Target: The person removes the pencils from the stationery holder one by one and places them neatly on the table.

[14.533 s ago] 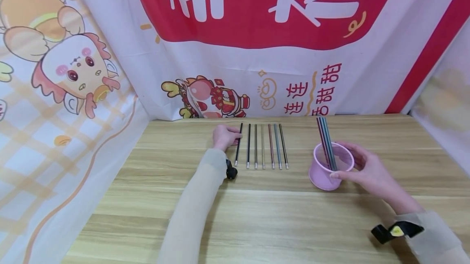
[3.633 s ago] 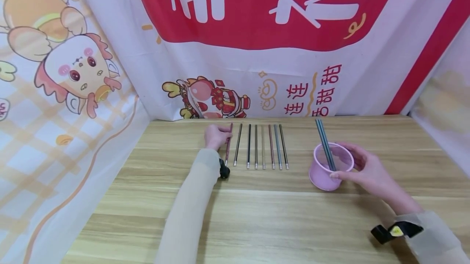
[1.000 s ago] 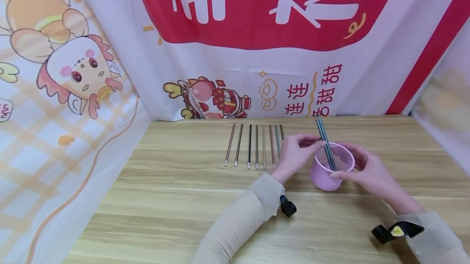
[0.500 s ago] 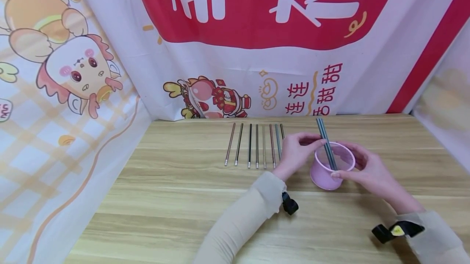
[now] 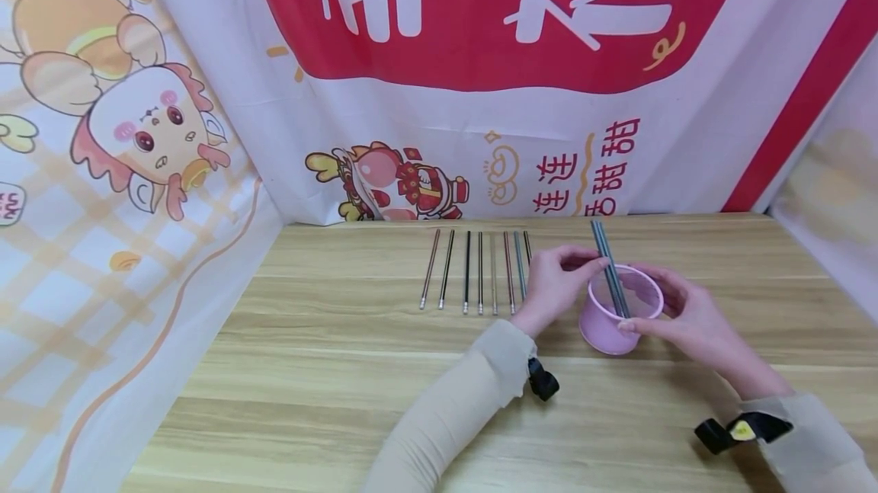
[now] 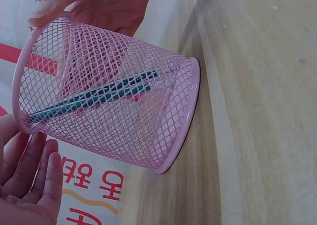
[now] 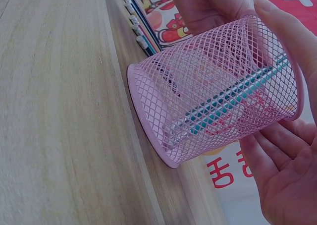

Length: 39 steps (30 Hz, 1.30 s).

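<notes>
In the head view, my left hand pinches at two teal-blue pencils leaning in a pink mesh pencil cup. Thumb and fingertips meet the pencils just above the rim. My right hand holds the cup from its right side, thumb on the near rim and fingers around the far side. Through the mesh in the left wrist view, the pencils' eraser ends sit low in the cup. Left of the cup lies a row of several pencils, their eraser ends toward me; my left hand partly covers the rightmost ones.
The wood-grain table runs back to a white and red printed cloth. Another printed cloth hangs along the left side. Black camera straps are on both wrists.
A reddish pencil left the cup and joined the left end of the row. My left hand then went right to the cup's pencils, barely moving this last second. My right hand kept holding the cup.
</notes>
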{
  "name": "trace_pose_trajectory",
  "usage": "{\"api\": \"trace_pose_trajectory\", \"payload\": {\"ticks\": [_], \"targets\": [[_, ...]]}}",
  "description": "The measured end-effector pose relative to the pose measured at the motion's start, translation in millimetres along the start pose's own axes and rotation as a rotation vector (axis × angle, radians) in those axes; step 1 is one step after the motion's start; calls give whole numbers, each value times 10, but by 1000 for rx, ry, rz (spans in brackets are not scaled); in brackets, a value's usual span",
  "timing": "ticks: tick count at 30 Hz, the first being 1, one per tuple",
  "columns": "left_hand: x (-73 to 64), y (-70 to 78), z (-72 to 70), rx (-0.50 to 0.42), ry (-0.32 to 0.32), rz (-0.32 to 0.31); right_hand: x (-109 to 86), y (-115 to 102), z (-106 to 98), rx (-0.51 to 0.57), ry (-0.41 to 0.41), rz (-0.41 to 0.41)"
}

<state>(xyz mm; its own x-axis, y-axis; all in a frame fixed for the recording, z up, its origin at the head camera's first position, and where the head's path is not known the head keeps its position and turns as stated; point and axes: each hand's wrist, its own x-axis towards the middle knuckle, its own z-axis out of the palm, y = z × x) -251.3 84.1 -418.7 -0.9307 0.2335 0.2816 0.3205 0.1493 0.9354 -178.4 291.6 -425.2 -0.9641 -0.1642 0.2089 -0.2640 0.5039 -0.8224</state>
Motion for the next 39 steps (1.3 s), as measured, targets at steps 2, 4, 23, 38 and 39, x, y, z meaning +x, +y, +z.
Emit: {"api": "trace_pose_trajectory", "payload": {"ticks": [2,4,23,38,39], "targets": [[1,7,-2,-3,3,-2,2,3,-3,1,1,-2],[1,20,-5,-7,7,-11,8,7,-5,1,5,-10],[19,65,-85,-36,59,-16,44,14,-9,29,1,-47],[34,143,-200,-93,110,24,45,21,-24,38,-2,-63],[37,156,-209,-99,114,25,45,19,-23,41,-2,-67]]}}
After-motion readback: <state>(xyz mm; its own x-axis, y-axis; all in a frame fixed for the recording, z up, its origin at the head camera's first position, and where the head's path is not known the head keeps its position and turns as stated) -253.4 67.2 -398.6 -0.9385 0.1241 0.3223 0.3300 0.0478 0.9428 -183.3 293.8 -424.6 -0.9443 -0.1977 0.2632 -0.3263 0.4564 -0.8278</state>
